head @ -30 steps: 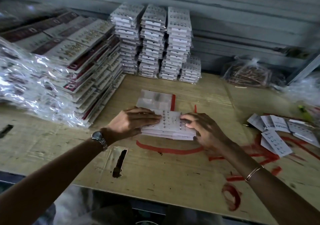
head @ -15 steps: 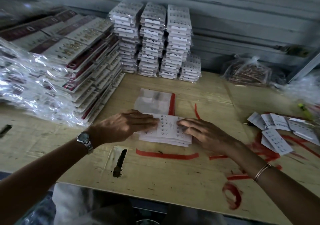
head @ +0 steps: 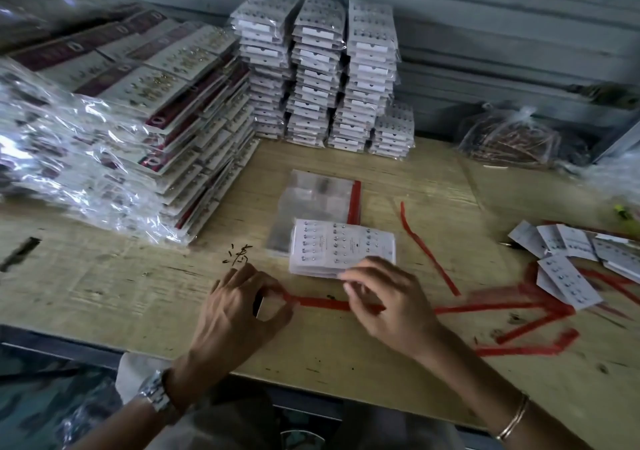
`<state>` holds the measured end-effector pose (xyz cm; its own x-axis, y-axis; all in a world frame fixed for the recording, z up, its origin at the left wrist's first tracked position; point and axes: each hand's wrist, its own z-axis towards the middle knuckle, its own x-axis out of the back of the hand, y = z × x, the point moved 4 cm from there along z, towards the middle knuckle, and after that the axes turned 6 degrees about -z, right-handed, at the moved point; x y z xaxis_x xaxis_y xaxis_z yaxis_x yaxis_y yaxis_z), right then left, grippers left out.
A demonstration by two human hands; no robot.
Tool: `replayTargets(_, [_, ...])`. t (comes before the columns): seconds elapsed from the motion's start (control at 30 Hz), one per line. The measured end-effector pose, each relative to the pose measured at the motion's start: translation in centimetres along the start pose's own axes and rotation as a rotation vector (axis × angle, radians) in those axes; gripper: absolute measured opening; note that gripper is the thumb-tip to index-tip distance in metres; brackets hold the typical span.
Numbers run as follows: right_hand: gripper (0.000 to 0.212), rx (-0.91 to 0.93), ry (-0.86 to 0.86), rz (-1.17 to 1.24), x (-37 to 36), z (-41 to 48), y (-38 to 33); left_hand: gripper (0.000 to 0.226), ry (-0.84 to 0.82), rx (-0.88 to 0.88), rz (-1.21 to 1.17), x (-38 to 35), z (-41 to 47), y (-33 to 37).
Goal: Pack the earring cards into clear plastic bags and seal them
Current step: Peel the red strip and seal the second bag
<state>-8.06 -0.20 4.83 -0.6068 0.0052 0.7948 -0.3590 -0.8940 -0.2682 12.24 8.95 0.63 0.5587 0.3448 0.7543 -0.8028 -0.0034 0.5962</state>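
A stack of white earring cards (head: pixel 343 248) lies inside a clear bag in the middle of the wooden table (head: pixel 104 286). A red sealing strip (head: pixel 318 302) runs along the bag's near edge. My left hand (head: pixel 239 311) pinches the strip's left end between thumb and fingers. My right hand (head: pixel 388 305) covers the strip's right end, its curled fingers holding the bag's near flap. Empty clear bags with a red strip (head: pixel 318 196) lie just behind the stack. Loose earring cards (head: pixel 571 259) are spread at the right.
Tall piles of packed white cards (head: pixel 318 75) stand at the back. Bagged dark-red cards (head: pixel 121 110) are heaped at the left. A peeled red strip (head: pixel 427 250) lies right of the stack, and red paint marks (head: pixel 526 311) cover the table. A plastic bag (head: pixel 509 141) sits back right.
Both hands have come off the top of the card stack and moved toward me to the red strip. The left hand now pinches its left end.
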Motion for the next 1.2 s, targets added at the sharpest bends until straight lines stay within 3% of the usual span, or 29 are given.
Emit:
replayTargets(0.13, [0.023, -0.209, -0.135, 0.083, -3.0, 0.5, -2.7, 0.009, 0.002, 0.057, -0.080, -0.2, -0.5, 0.2])
replayTargets(0.37, [0.019, -0.408, -0.093, 0.143, -5.8, 1.8, -3.7, 0.022, 0.029, 0.118, -0.142, -0.5, -0.6, 0.1])
replayTargets(0.47, [0.027, -0.455, -0.106, 0.137, -6.5, 1.9, -3.6, 0.023, 0.024, 0.104, -0.171, -0.5, -0.6, 0.1])
replayTargets(0.7, [0.012, -0.466, -0.125, 0.170, -6.7, 2.0, -3.6, 0.019, 0.028, 0.092, -0.124, -0.7, -0.5, 0.4])
replayTargets(0.93, [0.013, -0.489, -0.126, 0.150, -7.0, 2.1, -3.8, 0.019, 0.029, 0.077, -0.127, -0.5, -0.4, 0.9])
replayTargets(1.2, [0.010, -0.348, -0.160, -0.107, -6.8, 1.8, -5.3, 0.017, 0.043, 0.065, -0.192, -0.5, 0.0, 0.9])
